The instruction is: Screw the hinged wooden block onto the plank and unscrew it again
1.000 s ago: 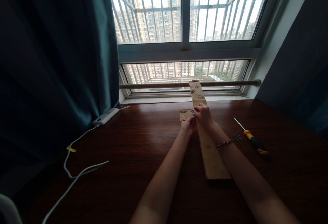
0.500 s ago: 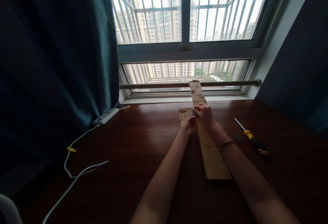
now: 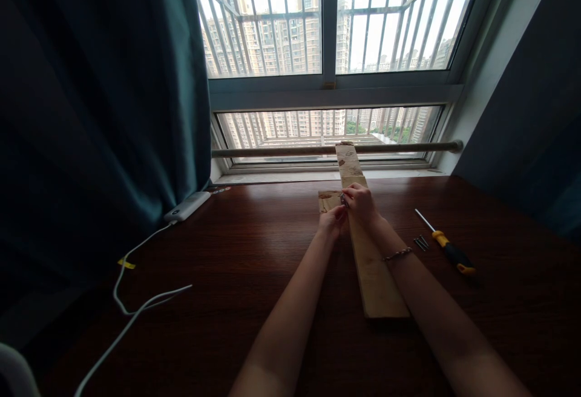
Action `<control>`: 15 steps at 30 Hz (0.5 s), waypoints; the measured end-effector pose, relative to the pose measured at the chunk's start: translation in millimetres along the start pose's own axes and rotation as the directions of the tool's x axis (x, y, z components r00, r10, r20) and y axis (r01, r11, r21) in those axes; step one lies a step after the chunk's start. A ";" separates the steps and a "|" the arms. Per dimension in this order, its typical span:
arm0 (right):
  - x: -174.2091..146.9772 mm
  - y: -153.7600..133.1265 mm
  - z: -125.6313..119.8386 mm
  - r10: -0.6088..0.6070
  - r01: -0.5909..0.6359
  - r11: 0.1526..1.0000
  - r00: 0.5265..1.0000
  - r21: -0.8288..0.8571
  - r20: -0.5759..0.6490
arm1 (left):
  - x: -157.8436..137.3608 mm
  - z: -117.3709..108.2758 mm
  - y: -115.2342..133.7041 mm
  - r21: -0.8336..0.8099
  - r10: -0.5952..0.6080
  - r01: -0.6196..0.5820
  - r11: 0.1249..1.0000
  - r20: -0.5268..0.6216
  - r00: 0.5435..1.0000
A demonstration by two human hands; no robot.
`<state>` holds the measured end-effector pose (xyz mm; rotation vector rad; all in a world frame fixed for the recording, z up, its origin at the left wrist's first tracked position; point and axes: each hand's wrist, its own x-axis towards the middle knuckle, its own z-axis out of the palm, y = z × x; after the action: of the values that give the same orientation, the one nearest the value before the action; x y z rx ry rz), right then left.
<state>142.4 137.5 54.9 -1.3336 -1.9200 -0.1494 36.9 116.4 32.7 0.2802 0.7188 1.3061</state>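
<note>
My left hand and my right hand meet over the wooden boards. Between their closed fingertips is a small shiny metal piece, perhaps a hinge; its exact shape is mostly hidden. The long pale board runs away from me under my right hand and forearm, toward the window. A shorter board with dark bark-like markings lies against its left side, just beyond my left hand. Several screws rest on the table to the right, beside a yellow-and-black screwdriver.
The dark wooden table reaches the window sill. A white power bank with a white cable lies at the left by the blue curtain. A metal rail crosses in front of the barred window.
The small metal piece has tilted slightly between my fingertips, and my right fingers have shifted a little to the left. The screws and screwdriver have stayed put.
</note>
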 end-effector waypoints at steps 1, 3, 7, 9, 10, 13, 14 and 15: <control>-0.2 -1.4 -1.1 0.004 -0.003 1.000 1.000 -0.028 0.014 | 0.4 -0.2 -0.1 0.000 -0.003 0.003 1.000 -0.002 1.000; -0.6 -4.4 -4.3 0.003 0.000 0.996 0.999 -0.091 0.038 | 1.0 -0.7 -0.3 -0.001 -0.006 0.006 1.000 -0.003 1.000; -1.0 -10.0 -11.4 -0.062 0.079 0.979 0.994 -0.189 0.094 | 2.7 -2.1 -1.3 -0.001 -0.005 0.005 1.000 -0.013 1.000; -1.1 -12.2 -13.0 -0.085 0.109 0.973 0.989 -0.203 0.122 | 3.9 -3.1 -2.1 0.000 -0.003 0.003 1.000 -0.015 1.000; -1.3 -13.0 -13.1 -0.078 0.102 0.973 0.989 -0.209 0.123 | 4.5 -3.5 -2.5 0.001 -0.001 0.001 1.000 -0.014 1.000; -2.3 -14.8 -10.8 0.001 0.019 0.970 0.997 -0.243 0.082 | 5.5 -4.3 -3.2 0.002 -0.001 0.001 1.000 -0.007 1.000; -2.7 -15.2 -9.8 0.023 -0.005 0.967 0.998 -0.254 0.066 | 5.6 -4.3 -3.3 0.003 -0.002 0.002 1.000 -0.005 1.000; -3.0 -15.6 -9.0 0.036 -0.020 0.965 0.998 -0.262 0.055 | 5.5 -4.4 -3.4 0.003 -0.003 0.003 1.000 -0.005 1.000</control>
<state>134.5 123.9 64.1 -1.5527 -1.9816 -0.3642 37.3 119.8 25.7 0.2782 0.7255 1.3039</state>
